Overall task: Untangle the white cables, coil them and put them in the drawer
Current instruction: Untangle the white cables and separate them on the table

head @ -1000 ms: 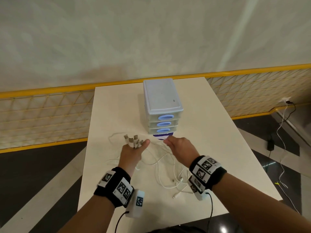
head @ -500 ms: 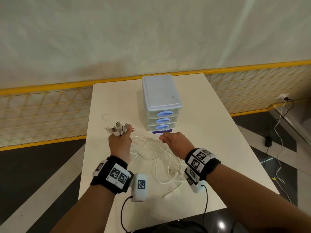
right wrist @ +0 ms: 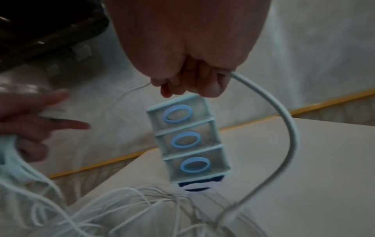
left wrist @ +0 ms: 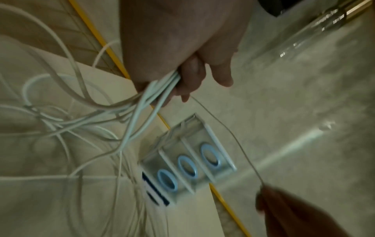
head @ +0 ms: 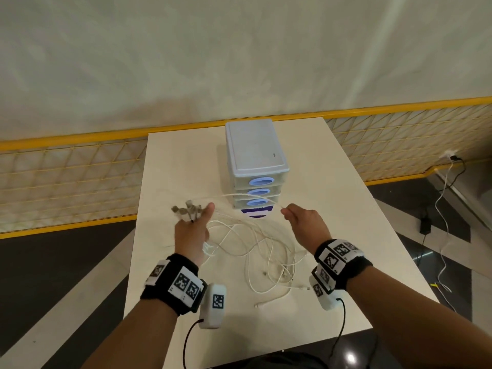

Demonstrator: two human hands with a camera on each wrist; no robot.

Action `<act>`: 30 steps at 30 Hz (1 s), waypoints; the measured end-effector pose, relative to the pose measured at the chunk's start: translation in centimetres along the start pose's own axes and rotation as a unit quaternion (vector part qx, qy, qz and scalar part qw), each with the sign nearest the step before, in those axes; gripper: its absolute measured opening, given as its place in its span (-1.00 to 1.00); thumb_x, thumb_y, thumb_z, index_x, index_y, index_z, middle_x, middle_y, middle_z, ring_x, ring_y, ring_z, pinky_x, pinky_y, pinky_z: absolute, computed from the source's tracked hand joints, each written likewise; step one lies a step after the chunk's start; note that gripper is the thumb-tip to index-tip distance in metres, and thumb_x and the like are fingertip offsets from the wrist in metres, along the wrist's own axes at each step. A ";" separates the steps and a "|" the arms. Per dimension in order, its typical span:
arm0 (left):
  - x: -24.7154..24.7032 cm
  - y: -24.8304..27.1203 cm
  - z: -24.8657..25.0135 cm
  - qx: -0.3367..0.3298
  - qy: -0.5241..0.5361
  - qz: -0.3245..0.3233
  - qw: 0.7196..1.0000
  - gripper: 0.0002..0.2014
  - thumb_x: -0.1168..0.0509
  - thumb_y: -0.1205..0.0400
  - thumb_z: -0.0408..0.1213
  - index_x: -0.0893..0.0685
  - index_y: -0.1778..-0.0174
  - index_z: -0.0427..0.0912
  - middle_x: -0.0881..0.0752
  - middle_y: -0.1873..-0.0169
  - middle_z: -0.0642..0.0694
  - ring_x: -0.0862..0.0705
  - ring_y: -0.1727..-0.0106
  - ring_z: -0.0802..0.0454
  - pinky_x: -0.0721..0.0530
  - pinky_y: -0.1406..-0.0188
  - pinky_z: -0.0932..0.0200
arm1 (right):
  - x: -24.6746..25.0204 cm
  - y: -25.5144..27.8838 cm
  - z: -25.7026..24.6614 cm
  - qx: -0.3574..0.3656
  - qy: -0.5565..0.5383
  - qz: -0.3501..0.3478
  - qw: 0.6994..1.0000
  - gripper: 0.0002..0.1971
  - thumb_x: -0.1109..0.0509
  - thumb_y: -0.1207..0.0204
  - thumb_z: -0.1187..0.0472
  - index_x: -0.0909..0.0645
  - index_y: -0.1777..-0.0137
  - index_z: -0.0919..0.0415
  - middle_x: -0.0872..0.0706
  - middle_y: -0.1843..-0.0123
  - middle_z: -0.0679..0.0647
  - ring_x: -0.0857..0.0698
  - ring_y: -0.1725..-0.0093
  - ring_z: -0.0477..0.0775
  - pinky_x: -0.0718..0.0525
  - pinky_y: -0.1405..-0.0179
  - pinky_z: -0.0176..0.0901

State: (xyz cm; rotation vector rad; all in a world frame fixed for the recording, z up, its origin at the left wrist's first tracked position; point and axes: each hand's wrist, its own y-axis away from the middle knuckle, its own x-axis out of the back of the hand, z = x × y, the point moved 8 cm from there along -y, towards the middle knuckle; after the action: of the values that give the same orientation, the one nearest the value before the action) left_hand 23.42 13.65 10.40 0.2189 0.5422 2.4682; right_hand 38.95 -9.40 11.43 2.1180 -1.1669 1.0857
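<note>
- The left hand (head: 190,235) is raised above the table (head: 346,209), its fingers curled round a bundle of white cables (head: 255,251) just below their plug ends (head: 187,210) — the plugs fan out above the fist, blurred in the head view.
- From the left wrist view, several strands leave the bottom of that fist (left wrist: 178,64) and drop to the tangle (left wrist: 67,121) on the tabletop.
- The right hand (head: 306,225) is also lifted, thumb and fingers pinching a single strand (head: 239,196), which runs taut across to the left hand and passes in front of the drawer unit (head: 255,155).
- The right wrist view shows the same cable leaving the other side of that hand (right wrist: 194,80) in a wide arc (right wrist: 288,128) down to the table.
- The rest of the cables lie in loose, crossing loops on the table between the two forearms, with a few free connector ends (head: 262,305) nearest the person.
- The drawer unit stands upright toward the far middle of the table; its three drawers with blue oval handles (head: 261,181) are all closed — no cable is inside that can be seen.
- A yellow mesh fence (head: 66,177) runs behind the table, and another white cable (head: 443,235) hangs from a wall socket at far right.
</note>
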 end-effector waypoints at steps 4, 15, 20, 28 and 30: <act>-3.9 2.2 -1.3 -0.009 -0.034 -0.090 0.995 -0.71 -0.51 -0.46 -0.14 -0.58 0.39 -0.22 -0.41 0.70 -0.01 -0.34 0.63 0.07 -0.37 0.55 0.24 | -2.1 1.4 -6.0 0.108 0.018 -0.048 0.993 -0.49 0.02 -0.57 -0.23 -0.58 0.08 0.17 -0.75 0.24 0.22 -0.68 0.24 0.34 -0.57 0.26 -0.02; -3.7 2.1 -1.8 0.020 0.082 -0.047 0.995 -0.77 -0.38 -0.55 -0.38 -0.60 0.44 -0.20 -0.43 0.76 0.04 -0.36 0.62 0.06 -0.32 0.47 0.13 | -4.2 2.2 -6.8 0.129 -0.012 -0.089 0.988 -0.55 0.01 -0.60 -0.22 -0.53 0.10 0.13 -0.71 0.29 0.18 -0.63 0.28 0.28 -0.60 0.24 0.04; 0.2 -0.7 0.1 0.029 0.152 0.043 0.987 -0.81 -0.37 -0.57 -0.38 -0.61 0.38 -0.21 -0.46 0.77 0.10 -0.38 0.66 0.16 -0.37 0.55 0.24 | -3.7 1.9 -1.7 0.063 0.026 -0.132 0.989 -0.64 -0.07 -0.66 -0.07 -0.52 0.10 0.20 -0.70 0.30 0.23 -0.64 0.26 0.30 -0.58 0.19 0.05; -1.0 0.2 -0.2 -0.041 0.029 -0.037 0.998 -0.83 -0.37 -0.59 -0.31 -0.72 0.34 -0.18 -0.53 0.71 0.10 -0.36 0.64 0.13 -0.36 0.46 0.19 | -3.7 2.9 3.9 -0.011 0.087 -0.128 0.988 -0.68 0.00 -0.67 -0.09 -0.30 0.21 0.09 -0.52 0.37 0.00 -0.51 0.29 0.23 -0.39 0.28 -0.07; -0.6 0.4 -0.2 -0.055 0.008 -0.043 0.998 -0.75 -0.36 -0.61 -0.23 -0.74 0.41 -0.04 -0.63 0.55 -0.01 -0.37 0.60 0.10 -0.39 0.44 0.16 | -3.3 3.3 6.4 -0.045 0.099 -0.120 0.987 -0.66 0.00 -0.67 -0.11 -0.30 0.23 0.10 -0.54 0.34 0.01 -0.57 0.24 0.27 -0.39 0.25 -0.07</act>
State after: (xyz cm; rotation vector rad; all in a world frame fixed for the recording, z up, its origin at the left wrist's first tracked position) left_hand 23.65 12.97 10.36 0.1284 0.4119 2.4095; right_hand 37.66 -14.18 5.16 1.9701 -0.8286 1.0803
